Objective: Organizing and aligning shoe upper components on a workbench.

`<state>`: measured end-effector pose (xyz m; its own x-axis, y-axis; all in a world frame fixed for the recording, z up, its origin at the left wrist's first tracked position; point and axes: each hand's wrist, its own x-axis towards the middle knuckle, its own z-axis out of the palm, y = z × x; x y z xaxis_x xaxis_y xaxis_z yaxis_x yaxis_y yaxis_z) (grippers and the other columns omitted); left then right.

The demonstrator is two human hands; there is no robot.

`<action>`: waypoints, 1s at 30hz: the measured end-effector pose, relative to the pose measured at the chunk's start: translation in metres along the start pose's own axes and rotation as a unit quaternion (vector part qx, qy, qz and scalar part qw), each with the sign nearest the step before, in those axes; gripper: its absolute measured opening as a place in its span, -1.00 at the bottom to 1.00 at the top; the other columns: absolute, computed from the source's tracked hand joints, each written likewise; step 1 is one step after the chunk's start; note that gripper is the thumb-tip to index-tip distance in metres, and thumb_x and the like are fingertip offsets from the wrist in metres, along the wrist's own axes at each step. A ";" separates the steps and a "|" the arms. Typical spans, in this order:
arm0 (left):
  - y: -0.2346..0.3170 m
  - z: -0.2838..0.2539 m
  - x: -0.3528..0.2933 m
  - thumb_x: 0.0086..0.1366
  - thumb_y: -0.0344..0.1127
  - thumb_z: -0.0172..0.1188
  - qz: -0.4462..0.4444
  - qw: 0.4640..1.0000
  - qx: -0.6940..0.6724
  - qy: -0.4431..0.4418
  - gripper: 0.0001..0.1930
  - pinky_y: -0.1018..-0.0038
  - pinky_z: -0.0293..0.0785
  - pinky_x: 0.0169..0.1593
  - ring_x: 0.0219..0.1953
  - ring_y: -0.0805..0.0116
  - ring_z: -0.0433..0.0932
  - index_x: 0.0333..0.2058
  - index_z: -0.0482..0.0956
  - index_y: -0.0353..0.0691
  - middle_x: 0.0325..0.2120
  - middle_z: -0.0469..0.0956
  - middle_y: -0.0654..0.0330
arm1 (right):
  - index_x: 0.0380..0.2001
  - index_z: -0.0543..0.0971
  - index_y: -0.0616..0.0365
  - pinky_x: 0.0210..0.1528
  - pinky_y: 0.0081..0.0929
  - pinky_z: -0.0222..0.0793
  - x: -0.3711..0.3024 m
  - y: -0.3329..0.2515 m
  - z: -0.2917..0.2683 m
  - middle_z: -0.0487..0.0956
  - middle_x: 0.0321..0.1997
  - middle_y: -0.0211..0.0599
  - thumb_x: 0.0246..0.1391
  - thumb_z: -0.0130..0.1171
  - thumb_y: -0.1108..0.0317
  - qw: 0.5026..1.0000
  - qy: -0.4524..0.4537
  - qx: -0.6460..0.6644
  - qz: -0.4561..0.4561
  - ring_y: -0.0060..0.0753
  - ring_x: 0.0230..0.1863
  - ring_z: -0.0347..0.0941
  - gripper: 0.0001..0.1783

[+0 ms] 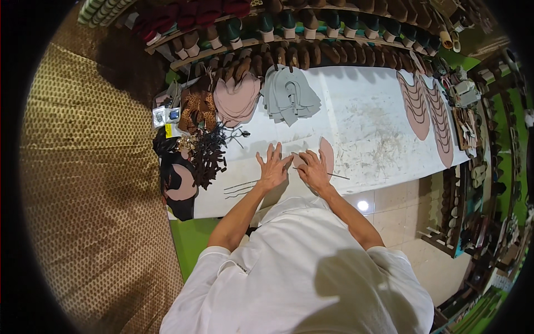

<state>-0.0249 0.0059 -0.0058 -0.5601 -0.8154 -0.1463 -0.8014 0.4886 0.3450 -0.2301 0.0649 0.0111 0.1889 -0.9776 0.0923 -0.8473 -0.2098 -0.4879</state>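
Note:
My left hand [273, 168] lies palm down on the white table, its fingers spread. Beside it my right hand [314, 171] rests over a pink sole-shaped piece [327, 154], fingers apart and partly bent, its fingertips close to those of the left. A thin dark strip [339, 177] passes beneath the right hand and sticks out to its right. What lies under both palms is hidden. Left of my left wrist, several similar thin strips [239, 189] lie loose on the table.
Grey cut pieces [290, 97], pink pieces [237, 100] and leopard-print pieces [198, 108] lie along the back left. A dark heap of strips [208, 158] sits nearer. Pink soles with wavy dark strips [414, 106] lie right. Shelves of shoes [289, 25] stand behind the white table [367, 161].

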 end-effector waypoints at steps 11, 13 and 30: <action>-0.002 0.001 0.005 0.19 -0.28 0.31 -0.011 1.000 -0.004 -0.016 -0.36 -0.61 -0.27 0.30 0.56 -0.17 -0.18 0.27 0.53 0.35 0.56 -0.08 -0.03 | -0.45 0.77 0.06 0.49 0.42 -0.31 0.017 0.007 -0.007 0.47 0.34 -0.21 -0.04 0.38 0.17 0.982 0.078 0.079 0.152 -0.05 0.47 0.20 -0.79; -0.001 0.002 0.005 0.20 -0.26 0.32 -0.022 1.000 -0.010 -0.016 -0.37 -0.60 -0.28 0.31 0.57 -0.18 -0.19 0.27 0.53 0.38 0.56 -0.09 -0.03 | -0.43 0.78 0.03 0.49 0.40 -0.31 0.022 0.009 -0.007 0.46 0.34 -0.23 -0.04 0.39 0.16 0.980 0.075 0.083 0.164 -0.08 0.47 0.18 -0.80; 0.000 0.001 0.000 0.11 -0.35 0.30 -0.024 0.999 -0.035 -0.001 -0.27 -0.66 -0.23 0.30 0.56 -0.20 -0.18 0.30 0.49 0.36 0.53 -0.05 -0.03 | -0.41 0.77 -0.03 0.49 0.41 -0.34 0.043 0.018 0.015 0.47 0.35 -0.32 -0.01 0.42 0.19 0.982 0.067 0.108 0.138 -0.21 0.48 0.20 -0.86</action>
<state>-0.0251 0.0059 -0.0073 -0.5215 -0.8371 -0.1656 -0.8109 0.4257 0.4016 -0.2301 0.0196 -0.0073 -0.1119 -0.9930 0.0372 -0.7290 0.0566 -0.6821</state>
